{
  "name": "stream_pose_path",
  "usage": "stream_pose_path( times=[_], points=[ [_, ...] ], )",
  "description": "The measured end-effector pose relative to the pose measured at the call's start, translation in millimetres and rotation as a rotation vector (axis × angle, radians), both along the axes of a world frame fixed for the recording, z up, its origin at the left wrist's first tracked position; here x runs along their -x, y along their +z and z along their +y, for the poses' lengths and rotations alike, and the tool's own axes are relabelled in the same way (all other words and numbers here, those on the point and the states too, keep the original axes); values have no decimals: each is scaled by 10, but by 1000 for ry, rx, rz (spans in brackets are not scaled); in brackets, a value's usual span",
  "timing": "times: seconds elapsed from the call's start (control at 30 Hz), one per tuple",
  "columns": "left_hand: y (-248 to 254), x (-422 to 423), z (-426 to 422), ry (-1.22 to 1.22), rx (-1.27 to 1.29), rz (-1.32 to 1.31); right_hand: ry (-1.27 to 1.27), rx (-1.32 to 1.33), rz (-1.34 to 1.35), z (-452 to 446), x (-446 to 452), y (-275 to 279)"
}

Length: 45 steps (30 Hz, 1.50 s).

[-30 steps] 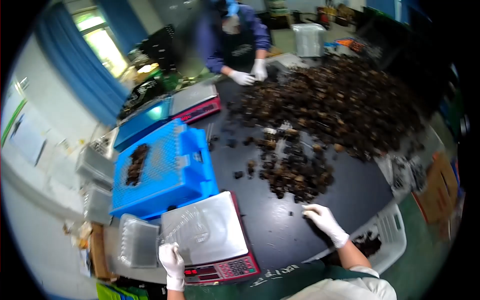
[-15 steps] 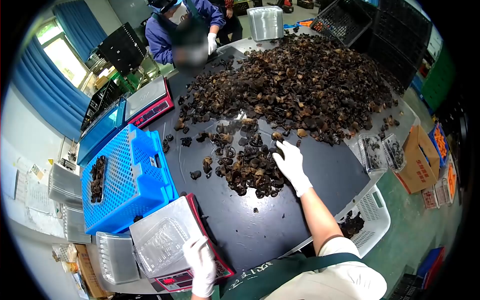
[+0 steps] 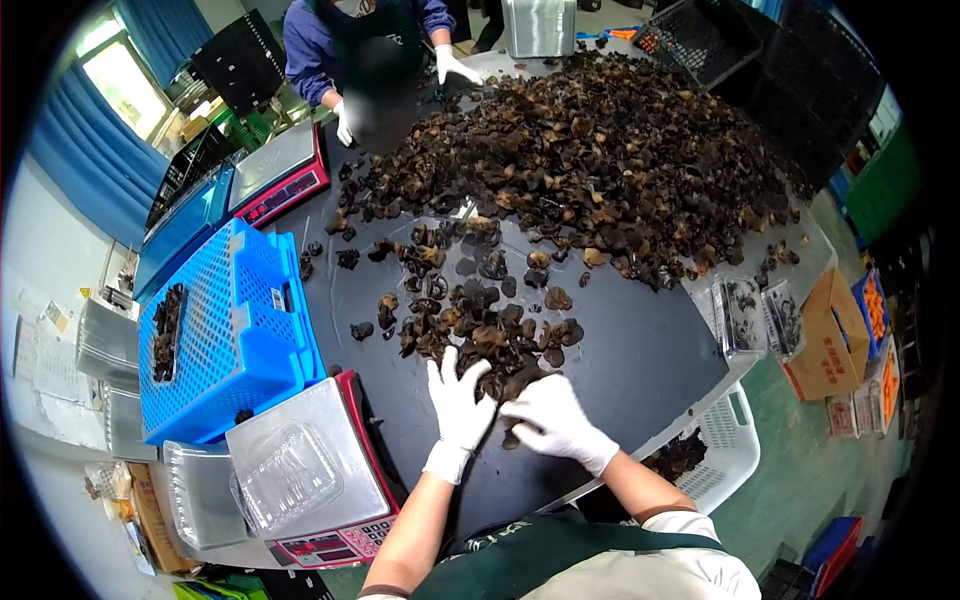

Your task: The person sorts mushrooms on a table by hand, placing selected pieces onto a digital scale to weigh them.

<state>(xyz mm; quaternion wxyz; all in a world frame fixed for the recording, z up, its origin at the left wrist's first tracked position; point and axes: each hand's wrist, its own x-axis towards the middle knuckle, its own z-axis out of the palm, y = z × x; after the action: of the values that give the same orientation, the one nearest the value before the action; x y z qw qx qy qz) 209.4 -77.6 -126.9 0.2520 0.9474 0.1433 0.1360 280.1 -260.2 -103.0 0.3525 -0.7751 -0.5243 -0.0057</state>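
My left hand (image 3: 458, 412), in a white glove, has its fingers spread at the near edge of a small heap of dark brown fungus pieces (image 3: 480, 320). Just right of it, my right hand (image 3: 555, 420), also gloved, is curled over dark pieces at the same edge; its fingers are closed round some of them. The heap lies on the dark table (image 3: 640, 350). To the left, a clear plastic tray (image 3: 290, 478) rests on the silver scale (image 3: 350, 430), touched by neither hand.
A much larger fungus pile (image 3: 600, 160) covers the far side. On the left stand a blue crate (image 3: 215, 350) and a second scale (image 3: 275, 165). A white basket (image 3: 730, 450) is at the lower right. A co-worker (image 3: 370, 40) stands across the table.
My left hand has moved from the scale to the small heap, leaving the clear tray on the scale. My right hand has come nearer, to the heap's front edge. The co-worker's hands have moved apart.
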Motion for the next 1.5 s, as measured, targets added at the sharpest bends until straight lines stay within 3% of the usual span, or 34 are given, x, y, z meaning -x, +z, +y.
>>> stream_pose_path(
  times=[0.03,0.07,0.13,0.17,0.27,0.33,0.4,0.47,0.53,0.8,1.0,1.27,1.33,1.5],
  points=[
    [18,60,-103,-41,26,-34,-103,-61,73,-90,-90,-56],
    [-107,148,-143,-131,-120,-99,-208,-122,146,-138,-153,-114],
    [73,371,-282,-121,90,-19,-567,-28,-14,-125,-172,-130],
    [84,468,-304,-148,-34,-87,-585,81,-2,-97,-181,-190],
    [53,823,-301,-94,-96,-25,-301,61,-93,40,27,-229],
    [58,1080,-312,-9,20,12,-58,189,-48,135,287,-17],
    [53,1322,-337,65,169,33,166,133,-49,80,517,-47],
    [73,1503,-349,56,198,62,250,155,-47,-46,725,-66],
    [112,1645,-399,61,220,82,138,45,-66,-223,791,-141],
    [59,1720,-418,89,221,-52,-354,117,221,-690,701,-103],
    [120,1728,-398,142,313,-70,-322,114,187,-741,821,-52],
    [176,1005,-243,23,103,-206,-301,-16,74,-481,663,-58],
    [169,813,-249,52,73,-110,-448,126,117,-426,633,-16],
    [85,579,-318,63,28,27,-368,436,312,-331,583,-73]
  ],
)
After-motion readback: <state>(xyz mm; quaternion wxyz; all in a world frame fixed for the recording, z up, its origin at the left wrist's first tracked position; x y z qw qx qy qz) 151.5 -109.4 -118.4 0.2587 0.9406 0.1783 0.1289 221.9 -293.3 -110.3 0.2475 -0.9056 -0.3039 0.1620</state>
